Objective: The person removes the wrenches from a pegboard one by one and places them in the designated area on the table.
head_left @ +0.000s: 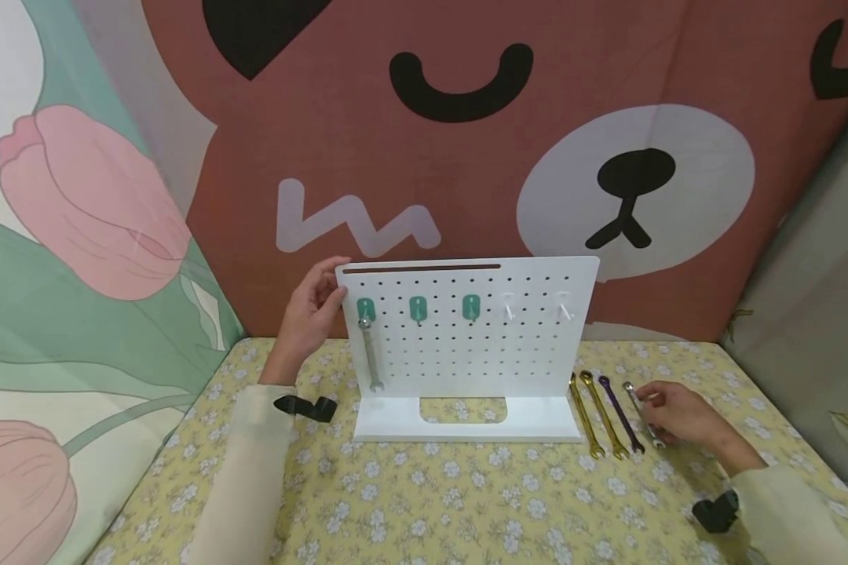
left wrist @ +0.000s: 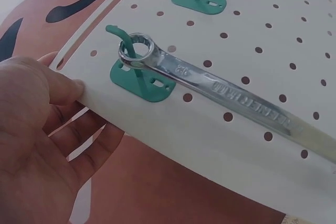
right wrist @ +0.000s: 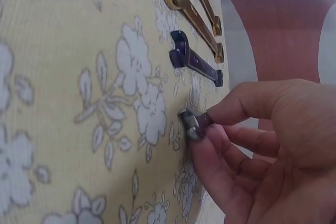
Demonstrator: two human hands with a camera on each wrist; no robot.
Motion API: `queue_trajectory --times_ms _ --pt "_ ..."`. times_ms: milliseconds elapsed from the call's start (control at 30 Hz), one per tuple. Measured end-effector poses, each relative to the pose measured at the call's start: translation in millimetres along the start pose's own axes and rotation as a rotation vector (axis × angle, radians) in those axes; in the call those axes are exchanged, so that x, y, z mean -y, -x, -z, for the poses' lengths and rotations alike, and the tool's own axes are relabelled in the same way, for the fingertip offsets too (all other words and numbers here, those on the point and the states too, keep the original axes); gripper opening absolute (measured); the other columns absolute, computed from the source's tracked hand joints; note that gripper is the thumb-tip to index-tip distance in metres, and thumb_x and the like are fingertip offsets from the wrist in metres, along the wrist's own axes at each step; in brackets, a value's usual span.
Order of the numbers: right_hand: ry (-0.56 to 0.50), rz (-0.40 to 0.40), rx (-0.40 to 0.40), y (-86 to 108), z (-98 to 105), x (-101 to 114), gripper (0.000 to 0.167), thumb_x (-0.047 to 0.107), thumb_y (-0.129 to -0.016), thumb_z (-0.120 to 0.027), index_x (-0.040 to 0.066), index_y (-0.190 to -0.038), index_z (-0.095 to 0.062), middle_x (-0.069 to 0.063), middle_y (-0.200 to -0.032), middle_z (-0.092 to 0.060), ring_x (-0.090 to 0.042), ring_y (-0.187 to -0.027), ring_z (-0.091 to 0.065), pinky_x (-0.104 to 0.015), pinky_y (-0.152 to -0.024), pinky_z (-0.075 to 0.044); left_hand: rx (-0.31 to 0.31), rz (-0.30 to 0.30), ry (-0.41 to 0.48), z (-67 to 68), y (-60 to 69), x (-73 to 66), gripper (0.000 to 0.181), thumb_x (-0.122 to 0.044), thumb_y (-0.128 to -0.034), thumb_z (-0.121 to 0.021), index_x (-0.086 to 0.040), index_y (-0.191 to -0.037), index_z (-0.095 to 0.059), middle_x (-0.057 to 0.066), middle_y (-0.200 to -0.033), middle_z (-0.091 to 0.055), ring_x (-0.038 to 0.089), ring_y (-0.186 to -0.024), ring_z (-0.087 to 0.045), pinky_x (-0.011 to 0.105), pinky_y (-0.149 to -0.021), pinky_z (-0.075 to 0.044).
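A white pegboard [head_left: 459, 353] stands upright on its base. My left hand [head_left: 309, 310] grips its upper left edge, thumb on the front face and fingers behind. A silver combination wrench [left wrist: 210, 82] hangs by its ring end from the leftmost green hook [left wrist: 142, 85], open end down. To the right of the board, my right hand [head_left: 685, 412] pinches another silver combination wrench [head_left: 632, 395] between thumb and fingers, at the table surface. In the right wrist view only that wrench's open end [right wrist: 190, 123] shows; the fingers hide the rest.
Two gold wrenches [head_left: 605, 416] and a purple wrench [head_left: 620, 412] lie side by side between the board and my right hand. Two other green hooks [head_left: 418, 308] and two clear hooks [head_left: 564, 306] are on the board. Behind the floral tablecloth [head_left: 431, 494] hangs a printed backdrop [head_left: 466, 180].
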State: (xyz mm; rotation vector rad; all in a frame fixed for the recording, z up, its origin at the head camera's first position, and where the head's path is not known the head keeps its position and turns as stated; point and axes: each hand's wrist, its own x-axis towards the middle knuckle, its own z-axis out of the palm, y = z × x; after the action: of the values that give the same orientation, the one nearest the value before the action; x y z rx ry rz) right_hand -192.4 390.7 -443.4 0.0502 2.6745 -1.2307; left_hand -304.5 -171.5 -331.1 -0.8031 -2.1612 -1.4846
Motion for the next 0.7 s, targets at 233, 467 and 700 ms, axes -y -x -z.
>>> queue_trajectory --times_ms 233,467,700 --pt "0.081 -0.028 -0.036 -2.9 -0.5 1.4 0.042 0.009 -0.101 -0.052 -0.018 -0.133 -0.047 -0.019 -0.1 -0.062 -0.022 -0.059 -0.051 -0.041 -0.054 -0.045 0.011 -0.002 0.027 -1.3 2.9 -21.0 0.041 0.007 -0.1053 -0.05 0.0 -0.146 -0.048 0.029 -0.108 -0.06 0.041 -0.088 -0.056 0.022 -0.073 -0.046" --pt "0.16 -0.06 -0.065 -3.7 -1.4 6.5 0.039 0.01 -0.102 -0.054 -0.016 -0.13 -0.05 -0.029 -0.108 -0.062 -0.023 -0.069 -0.058 -0.041 -0.06 -0.049 0.019 -0.01 0.011 0.2 6.2 -36.2 0.041 0.008 -0.1054 -0.048 0.003 -0.146 -0.046 0.028 -0.109 -0.06 0.038 -0.09 -0.058 0.022 -0.075 -0.047" --pt "0.13 -0.022 -0.062 -0.7 -1.4 6.4 0.04 0.008 -0.102 -0.053 -0.016 -0.133 -0.046 -0.024 -0.105 -0.061 -0.024 -0.062 -0.055 -0.041 -0.057 -0.046 0.033 -0.011 0.016 1.2 6.1 -40.3 0.041 0.007 -0.1052 -0.049 0.003 -0.146 -0.047 0.03 -0.109 -0.06 0.043 -0.089 -0.058 0.021 -0.074 -0.048"
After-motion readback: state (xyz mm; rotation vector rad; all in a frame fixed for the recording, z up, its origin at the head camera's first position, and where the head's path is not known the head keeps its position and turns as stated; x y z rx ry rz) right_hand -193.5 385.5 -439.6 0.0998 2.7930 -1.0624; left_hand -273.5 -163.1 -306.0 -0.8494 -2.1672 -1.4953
